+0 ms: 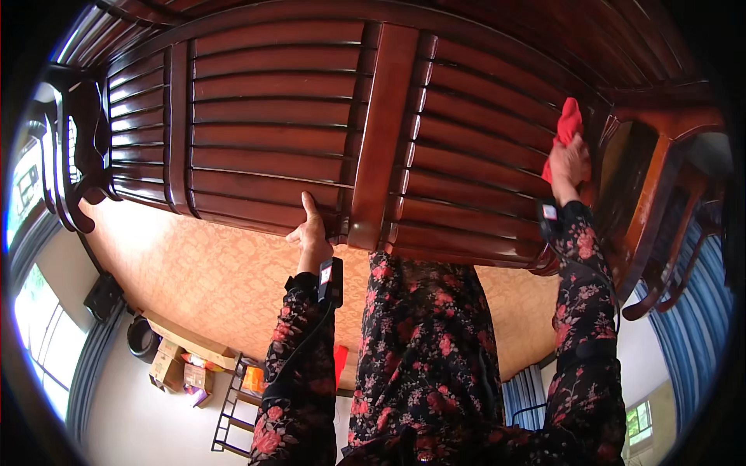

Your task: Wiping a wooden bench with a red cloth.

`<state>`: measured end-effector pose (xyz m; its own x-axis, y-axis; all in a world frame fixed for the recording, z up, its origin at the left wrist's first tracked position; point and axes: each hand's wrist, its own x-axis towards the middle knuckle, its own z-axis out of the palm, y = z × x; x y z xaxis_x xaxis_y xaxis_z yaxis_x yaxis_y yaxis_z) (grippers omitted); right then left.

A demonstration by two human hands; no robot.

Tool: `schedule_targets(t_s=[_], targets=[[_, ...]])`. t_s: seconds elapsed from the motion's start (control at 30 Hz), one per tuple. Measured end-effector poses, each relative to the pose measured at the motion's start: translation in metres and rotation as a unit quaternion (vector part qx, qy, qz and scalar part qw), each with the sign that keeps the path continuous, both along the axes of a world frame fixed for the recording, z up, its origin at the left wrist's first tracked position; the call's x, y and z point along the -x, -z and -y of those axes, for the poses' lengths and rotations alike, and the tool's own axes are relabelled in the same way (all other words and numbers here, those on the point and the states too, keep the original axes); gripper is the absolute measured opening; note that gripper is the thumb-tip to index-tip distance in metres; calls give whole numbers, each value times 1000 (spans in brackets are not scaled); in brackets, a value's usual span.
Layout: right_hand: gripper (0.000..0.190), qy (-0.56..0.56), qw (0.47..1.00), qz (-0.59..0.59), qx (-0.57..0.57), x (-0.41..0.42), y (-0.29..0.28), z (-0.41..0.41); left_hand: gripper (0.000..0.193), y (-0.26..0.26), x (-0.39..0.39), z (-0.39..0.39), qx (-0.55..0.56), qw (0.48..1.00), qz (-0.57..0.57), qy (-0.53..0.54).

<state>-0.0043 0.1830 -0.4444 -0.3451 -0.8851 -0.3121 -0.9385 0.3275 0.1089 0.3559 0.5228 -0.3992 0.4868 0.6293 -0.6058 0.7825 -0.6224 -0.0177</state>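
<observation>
A slatted seat of dark red-brown polished wood (274,140), part of a long bench or sofa, spans the view before me. My right hand (567,164) presses a crumpled red cloth (570,119) onto the slats near the seat's right end. Part of that cloth shows beyond my fingers and part beside my wrist. At the front edge, left of the broad middle crosspiece (382,134), my left hand (312,233) rests with its thumb spread over the wood. Its other fingers are partly hidden. I see nothing held in it.
Curved wooden armrests stand at the left (87,140) and right (647,198) ends. Behind me, cardboard boxes (168,367), a black metal rack (233,408) and a black speaker (105,297) line the wall. The floor (233,268) is orange and patterned. Blue curtains (693,285) hang at the right.
</observation>
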Motion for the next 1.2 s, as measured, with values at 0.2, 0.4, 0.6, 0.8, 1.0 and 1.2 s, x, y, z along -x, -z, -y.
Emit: schedule_targets(t_s=[0.2, 0.4, 0.6, 0.8, 1.0, 1.2], targets=[[42, -370, 895, 184, 167, -166, -31, -36, 127, 17, -11, -20, 39, 998, 53, 9], [47, -555, 764, 322, 66, -132, -30, -69, 116, 17, -13, -16, 79, 996, 52, 6], [53, -417, 900, 113, 62, 54, -32, -66, 116, 37, -13, -27, 4, 995, 83, 52], [46, -82, 990, 67, 98, -38, -13, -45, 136, 95, -74, -153, 102, 973, 54, 198], [29, -504, 804, 297, 106, -176, -25, -57, 110, 74, -3, -34, -5, 993, 79, 92], [48, -575, 754, 299, 108, -107, -17, -8, 108, 53, -6, -27, 19, 996, 62, 68]])
